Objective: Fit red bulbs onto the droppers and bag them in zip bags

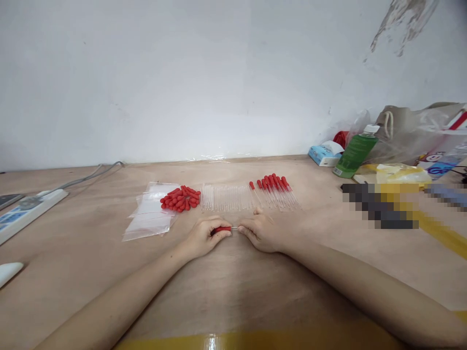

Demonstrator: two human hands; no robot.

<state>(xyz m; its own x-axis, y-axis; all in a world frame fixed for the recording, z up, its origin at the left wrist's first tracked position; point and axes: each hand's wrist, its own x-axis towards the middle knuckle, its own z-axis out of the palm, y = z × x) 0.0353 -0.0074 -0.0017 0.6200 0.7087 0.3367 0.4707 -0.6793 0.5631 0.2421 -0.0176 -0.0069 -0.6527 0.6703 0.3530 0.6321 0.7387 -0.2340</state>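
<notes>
Between thumb and fingers, my left hand (208, 236) grips a red rubber dropper bulb (223, 228). My right hand (260, 231) pinches a clear glass dropper tube (234, 228), whose end meets the mouth of the bulb; how deep it sits inside is hidden. Beyond my left hand lies a heap of loose red bulbs (181, 198), partly on clear plastic bags (151, 214). A row of bare glass tubes (226, 197) lies straight ahead. To its right are several droppers with red bulbs on them (273, 187), side by side.
A white power strip (36, 209) with a grey cable is at the left. At the back right stand a tissue pack (324, 154), a green bottle (355, 153) and bags (404, 131). Yellow tape (441, 233) runs along the wooden table (233, 296).
</notes>
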